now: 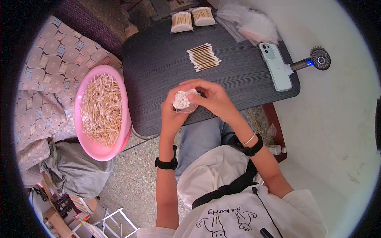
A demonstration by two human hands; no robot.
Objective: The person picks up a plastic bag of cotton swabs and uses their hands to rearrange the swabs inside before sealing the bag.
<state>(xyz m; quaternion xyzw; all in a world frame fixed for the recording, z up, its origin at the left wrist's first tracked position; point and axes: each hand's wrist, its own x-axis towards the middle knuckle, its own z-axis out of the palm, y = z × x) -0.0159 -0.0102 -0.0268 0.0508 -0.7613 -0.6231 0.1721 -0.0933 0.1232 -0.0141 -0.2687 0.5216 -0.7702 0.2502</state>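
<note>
Near the front edge of the dark table, my left hand (173,113) is wrapped round a clear plastic bag of cotton swabs (182,100), whose white tips face up. My right hand (210,97) is closed on the same bag from the right, its thumb by the swab tips and its fingers over the far side. Beyond the hands, a flat row of loose cotton swabs (204,57) lies on the table. Two packed bundles of swabs (181,22) stand at the table's far edge.
A pink basin (79,131) full of loose swabs is left of the dark table (154,59). Clear plastic bags (254,25) lie at the far right. A phone (276,69) and a small fan (320,58) are at the right edge, near the wall.
</note>
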